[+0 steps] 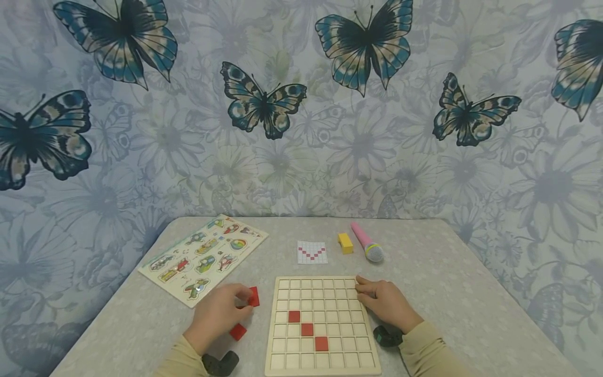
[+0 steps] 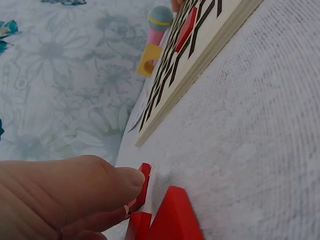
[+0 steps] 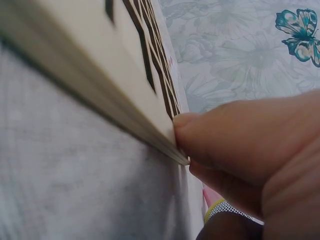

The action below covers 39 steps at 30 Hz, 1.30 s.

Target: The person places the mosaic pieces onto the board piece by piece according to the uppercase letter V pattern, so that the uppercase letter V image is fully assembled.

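Observation:
A wooden grid board (image 1: 270, 345) lies in front of me with three red square tiles (image 1: 307, 329) set in its cells on a diagonal. My left hand (image 1: 221, 311) is left of the board, thumb and finger pinching a red tile (image 2: 145, 182) close over the table. More red tiles (image 2: 175, 215) lie under that hand; one loose tile (image 1: 237, 331) shows below it in the head view. At the board's far right corner, my right hand (image 1: 386, 301) grips the edge, its thumb (image 3: 195, 132) against the side and the fingers partly hidden behind.
Beyond the board lies a pattern card (image 1: 312, 252) with a red V of squares. Right of it are a yellow block (image 1: 346, 243) and a pink toy microphone (image 1: 365, 242). A picture puzzle board (image 1: 216, 256) lies at the back left. Butterfly-patterned cloth hangs behind the table.

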Available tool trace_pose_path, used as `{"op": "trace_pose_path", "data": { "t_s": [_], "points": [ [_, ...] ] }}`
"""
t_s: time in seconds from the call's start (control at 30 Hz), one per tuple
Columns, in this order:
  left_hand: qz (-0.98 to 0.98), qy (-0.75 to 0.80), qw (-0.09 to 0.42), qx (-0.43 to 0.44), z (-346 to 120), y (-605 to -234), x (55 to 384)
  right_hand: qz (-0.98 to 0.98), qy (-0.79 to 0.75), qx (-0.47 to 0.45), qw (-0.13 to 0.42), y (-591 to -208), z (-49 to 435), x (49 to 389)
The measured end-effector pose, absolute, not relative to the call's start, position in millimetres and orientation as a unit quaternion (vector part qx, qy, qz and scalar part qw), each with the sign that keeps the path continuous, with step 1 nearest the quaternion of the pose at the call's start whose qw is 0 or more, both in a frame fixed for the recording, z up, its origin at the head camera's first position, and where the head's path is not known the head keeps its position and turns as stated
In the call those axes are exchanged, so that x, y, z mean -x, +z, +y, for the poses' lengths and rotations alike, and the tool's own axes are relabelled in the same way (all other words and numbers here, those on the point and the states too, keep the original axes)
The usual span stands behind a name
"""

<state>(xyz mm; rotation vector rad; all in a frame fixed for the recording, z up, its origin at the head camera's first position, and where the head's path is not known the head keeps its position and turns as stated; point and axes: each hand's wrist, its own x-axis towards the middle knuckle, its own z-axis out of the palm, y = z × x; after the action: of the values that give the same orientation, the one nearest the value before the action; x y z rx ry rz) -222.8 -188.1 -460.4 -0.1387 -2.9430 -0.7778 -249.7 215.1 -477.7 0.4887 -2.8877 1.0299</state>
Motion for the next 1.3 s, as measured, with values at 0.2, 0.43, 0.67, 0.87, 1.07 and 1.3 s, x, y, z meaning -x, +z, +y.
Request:
{"op": "trace_pose_path", "data": {
  "t_s": [0.2,0.43,0.67,0.87,1.07,1.3],
  "points": [
    [-0.966,-0.248,0.043,0.056,-185.6,-462.6,223.1,-0.930,0.333,-0.153,0.016,-478.1,214.1,250.6],
    [-0.966,-0.251,0.036,0.059,-185.3,-463.9,223.4,-0.930,0.333,-0.154,0.015,-479.7,214.8,252.7],
    [-0.964,-0.255,0.035,0.063,-185.0,-466.3,224.7,-0.930,0.334,-0.153,0.019,-479.5,214.7,251.3],
    [-0.966,-0.250,0.036,0.060,-186.7,-464.9,225.2,-0.935,0.325,-0.139,0.029,-478.4,210.5,250.4],
    [-0.967,-0.245,0.025,0.059,-186.7,-467.3,227.2,-0.936,0.324,-0.136,0.031,-480.0,210.0,251.3],
    [-0.964,-0.253,0.046,0.068,-182.1,-473.9,229.5,-0.936,0.320,-0.142,0.026,-481.4,213.0,252.8]
  ]
}}
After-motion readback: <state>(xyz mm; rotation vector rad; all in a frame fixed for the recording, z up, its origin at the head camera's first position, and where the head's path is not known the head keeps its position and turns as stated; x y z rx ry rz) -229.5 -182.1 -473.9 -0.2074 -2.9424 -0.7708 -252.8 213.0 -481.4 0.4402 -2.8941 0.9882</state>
